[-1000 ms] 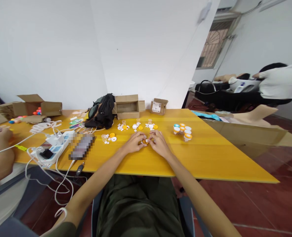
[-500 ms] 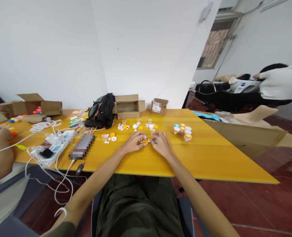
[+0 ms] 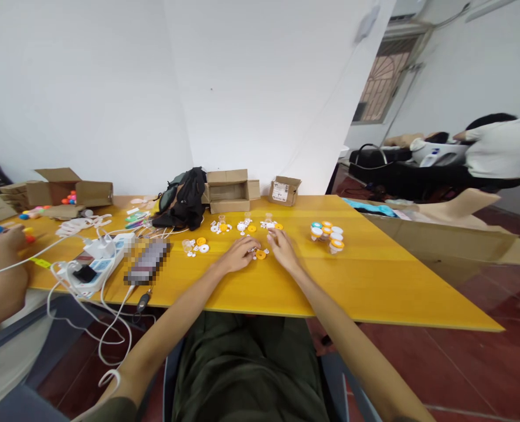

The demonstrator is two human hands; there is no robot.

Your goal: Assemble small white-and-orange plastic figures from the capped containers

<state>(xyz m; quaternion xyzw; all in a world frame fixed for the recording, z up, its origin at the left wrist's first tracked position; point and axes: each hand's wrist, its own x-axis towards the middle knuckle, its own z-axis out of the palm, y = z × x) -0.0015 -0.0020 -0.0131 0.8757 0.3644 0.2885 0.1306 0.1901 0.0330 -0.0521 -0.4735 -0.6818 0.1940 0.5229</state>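
Note:
My left hand rests on the yellow table with its fingers curled at a few small white pieces; what it pinches is too small to make out. Just right of its fingertips lies an orange ring-like disc. Across from it, my right hand reaches forward, fingers stretched out and apart, with nothing visible in them. Beyond the fingertips sits a group of small white parts with an orange disc. Similar groups lie leftward, including a white wheel and a clear cup.
Several capped little cups cluster at right. Behind stand an open carton, a smaller box and a black backpack. A phone and power strip with cables lie left, near another person's arm.
My right hand has moved slightly up and away from the orange disc, its fingers straightening. The clear cup by it no longer shows. My left hand stays nearly in place, fingers lower.

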